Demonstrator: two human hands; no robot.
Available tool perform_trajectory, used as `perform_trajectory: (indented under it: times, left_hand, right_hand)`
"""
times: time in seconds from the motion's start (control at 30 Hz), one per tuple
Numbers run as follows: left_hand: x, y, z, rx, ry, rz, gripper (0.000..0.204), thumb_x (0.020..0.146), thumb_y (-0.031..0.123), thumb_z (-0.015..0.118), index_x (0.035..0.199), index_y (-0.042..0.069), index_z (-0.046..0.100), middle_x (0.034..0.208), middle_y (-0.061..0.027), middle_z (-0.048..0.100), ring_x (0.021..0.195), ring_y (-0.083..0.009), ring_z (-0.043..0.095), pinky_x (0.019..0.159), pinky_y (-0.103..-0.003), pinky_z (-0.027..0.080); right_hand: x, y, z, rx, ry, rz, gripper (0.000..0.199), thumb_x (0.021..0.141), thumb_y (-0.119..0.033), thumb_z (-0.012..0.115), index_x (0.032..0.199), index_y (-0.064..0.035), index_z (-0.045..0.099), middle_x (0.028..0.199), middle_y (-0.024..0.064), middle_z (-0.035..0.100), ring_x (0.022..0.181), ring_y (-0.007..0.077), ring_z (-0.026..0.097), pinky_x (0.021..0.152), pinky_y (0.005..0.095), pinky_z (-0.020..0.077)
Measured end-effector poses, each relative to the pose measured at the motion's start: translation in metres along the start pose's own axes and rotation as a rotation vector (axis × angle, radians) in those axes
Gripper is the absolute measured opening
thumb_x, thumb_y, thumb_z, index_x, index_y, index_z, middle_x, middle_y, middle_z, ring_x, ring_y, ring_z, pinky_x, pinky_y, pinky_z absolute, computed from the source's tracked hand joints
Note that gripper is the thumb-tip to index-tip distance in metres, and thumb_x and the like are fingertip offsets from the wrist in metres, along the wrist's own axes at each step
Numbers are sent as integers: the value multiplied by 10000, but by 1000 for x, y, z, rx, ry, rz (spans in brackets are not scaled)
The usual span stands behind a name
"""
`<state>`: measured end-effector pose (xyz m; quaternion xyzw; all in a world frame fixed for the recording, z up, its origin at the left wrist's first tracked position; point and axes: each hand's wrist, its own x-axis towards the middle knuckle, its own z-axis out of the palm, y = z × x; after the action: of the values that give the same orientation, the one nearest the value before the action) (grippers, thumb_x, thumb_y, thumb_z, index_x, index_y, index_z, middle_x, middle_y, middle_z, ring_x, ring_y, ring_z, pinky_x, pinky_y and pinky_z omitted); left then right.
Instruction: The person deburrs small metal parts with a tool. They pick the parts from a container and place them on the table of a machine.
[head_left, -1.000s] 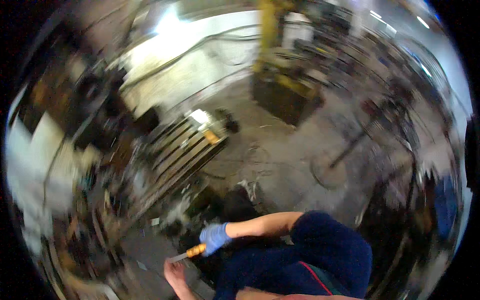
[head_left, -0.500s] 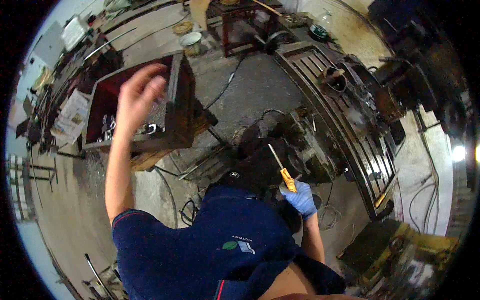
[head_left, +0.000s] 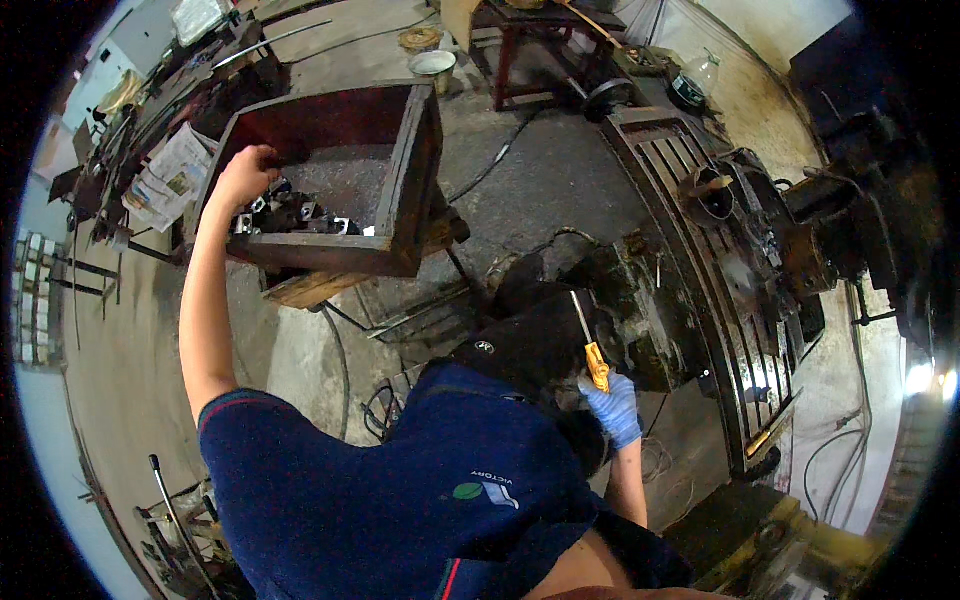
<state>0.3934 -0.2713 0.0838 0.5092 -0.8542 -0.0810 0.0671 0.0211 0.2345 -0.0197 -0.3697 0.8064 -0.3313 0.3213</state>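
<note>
My bare left hand [head_left: 246, 178] reaches into a dark wooden box [head_left: 408, 140], over its left side. Its fingers are bent downward but apart, and nothing shows between them. Close to the fingertips, several small metal parts [head_left: 305, 214] lie heaped along the box's near wall. My right hand [head_left: 612, 405], in a blue glove, grips a screwdriver [head_left: 596, 366] by its yellow handle. The metal shaft points up and away from me, and the hand is close beside my body.
A long slotted metal machine table [head_left: 690, 240] runs along the right, with dark machinery [head_left: 835, 230] behind it. The box rests on a wooden support [head_left: 325, 283]. Beyond it stand a pale bucket [head_left: 432, 68] and a reddish stand [head_left: 515, 50]. Cables [head_left: 500, 155] trail over the floor.
My left hand has moved left and lower over the metal parts in the box, its fingers now bent down. The right hand keeps hold of the screwdriver. The whole view has shifted slightly.
</note>
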Motion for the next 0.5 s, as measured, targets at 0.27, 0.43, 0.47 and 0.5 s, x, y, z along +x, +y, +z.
perform_trajectory:
  times: [0.27, 0.43, 0.47, 0.5]
  left_hand:
    - [27, -5, 28, 635, -202, -53, 264, 650, 150, 637, 899, 85, 581, 962, -133, 617, 924, -296, 597, 747, -399, 493]
    - [38, -15, 39, 628, -265, -87, 295, 652, 162, 643, 937, 103, 595, 971, -127, 623, 938, -288, 598, 767, -383, 491]
    - [40, -15, 38, 623, -282, -115, 301, 653, 165, 643, 946, 107, 597, 977, -125, 623, 941, -288, 597, 772, -382, 490]
    - [40, -20, 41, 607, -270, -118, 301, 656, 165, 641, 948, 107, 596, 984, -127, 621, 942, -288, 597, 774, -385, 489]
  right_hand:
    - [0, 25, 7, -94, 8, -27, 376, 742, -380, 650, 773, -9, 596, 669, 177, 599, 641, 311, 604, 551, 369, 442]
    - [-3, 28, 8, 1, 25, 10, 372, 743, -380, 650, 760, -12, 597, 652, 166, 596, 608, 296, 597, 546, 368, 441]
    - [-5, 18, 7, 22, 21, 16, 367, 743, -376, 652, 759, -14, 598, 645, 162, 594, 596, 285, 595, 544, 365, 440]
    - [-5, 13, 6, 43, 17, 21, 362, 743, -372, 655, 758, -15, 598, 638, 157, 592, 584, 274, 593, 542, 362, 439]
